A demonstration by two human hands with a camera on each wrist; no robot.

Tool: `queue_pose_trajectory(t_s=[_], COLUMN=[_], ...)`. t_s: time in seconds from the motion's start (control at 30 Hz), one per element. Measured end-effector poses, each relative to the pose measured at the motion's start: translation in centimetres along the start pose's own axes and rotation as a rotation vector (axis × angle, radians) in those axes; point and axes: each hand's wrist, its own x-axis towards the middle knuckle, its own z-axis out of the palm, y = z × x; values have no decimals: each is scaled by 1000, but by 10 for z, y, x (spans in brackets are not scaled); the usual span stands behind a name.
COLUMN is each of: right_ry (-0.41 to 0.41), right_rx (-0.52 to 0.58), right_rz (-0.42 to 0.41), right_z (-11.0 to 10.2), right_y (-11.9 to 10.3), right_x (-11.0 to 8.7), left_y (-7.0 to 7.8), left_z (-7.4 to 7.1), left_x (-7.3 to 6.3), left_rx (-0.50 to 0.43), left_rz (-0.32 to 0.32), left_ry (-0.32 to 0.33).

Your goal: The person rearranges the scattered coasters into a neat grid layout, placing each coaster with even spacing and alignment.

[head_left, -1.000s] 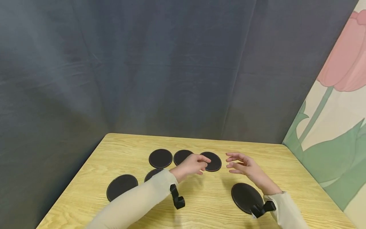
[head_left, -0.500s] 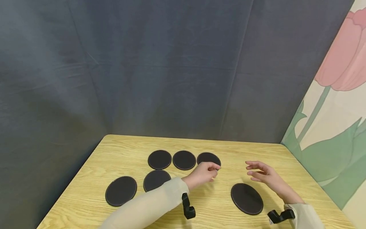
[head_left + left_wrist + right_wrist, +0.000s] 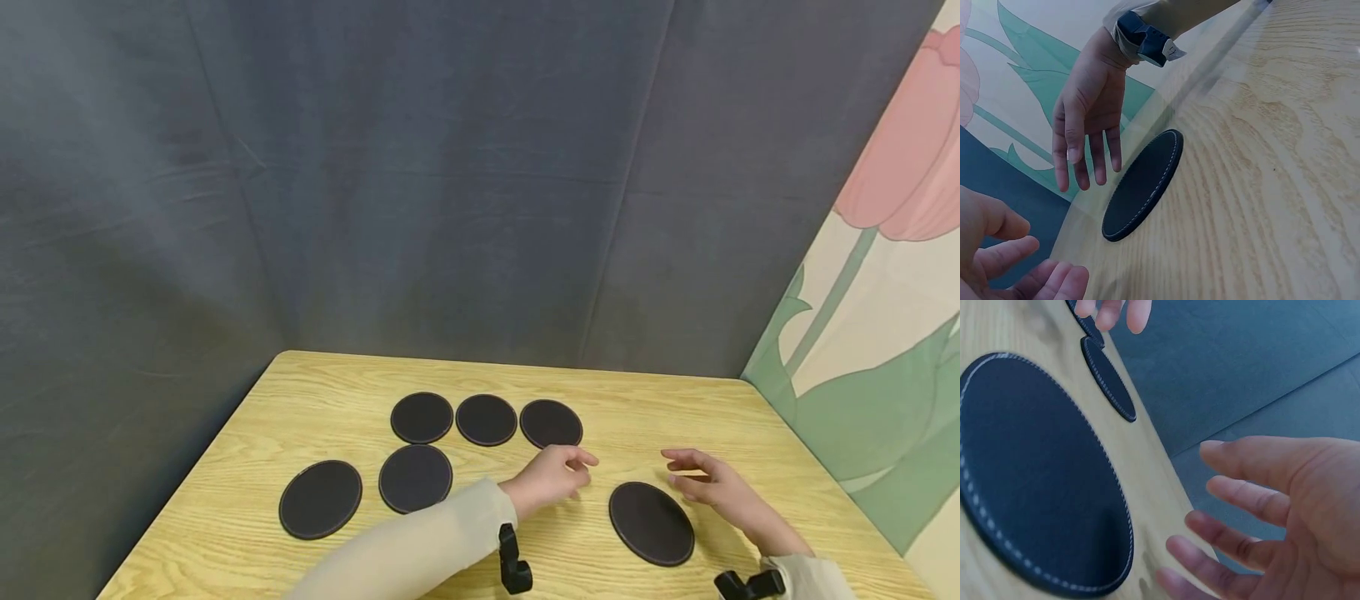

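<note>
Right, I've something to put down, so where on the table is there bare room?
Bare table: back right, between the row of three discs and the right edge, beyond the right hand; also back left, beyond the leftmost disc. Crowded: that row, with a fourth disc close in front, and around the rightmost disc, with the left hand nearby.

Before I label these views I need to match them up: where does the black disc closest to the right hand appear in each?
Head: the black disc lies low, right of centre, left of the right hand.
Left wrist: left of centre, seen slanted, below and right of that hand's palm.
Right wrist: large, at the left, cut by the frame edge.
Shared landmark: the right hand, visible in all three.
</note>
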Motion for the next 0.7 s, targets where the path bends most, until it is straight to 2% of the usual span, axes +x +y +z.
queue_pose_trajectory(t_s=[0.23, 0.47, 0.7], right_ry=[-33, -112, -143], right_rx=[-33, -45, -36], right_rz=[79, 92, 114], right_z=[0, -2, -1], right_y=[6, 9, 7], right_x=[-7, -11, -15], left_y=[-1, -2, -6], left_z=[13, 21, 29], left_x=[-2, -2, -1], left_rx=[-32, -103, -154], left_rz=[-56, -104, -134], left_ry=[-21, -30, -60])
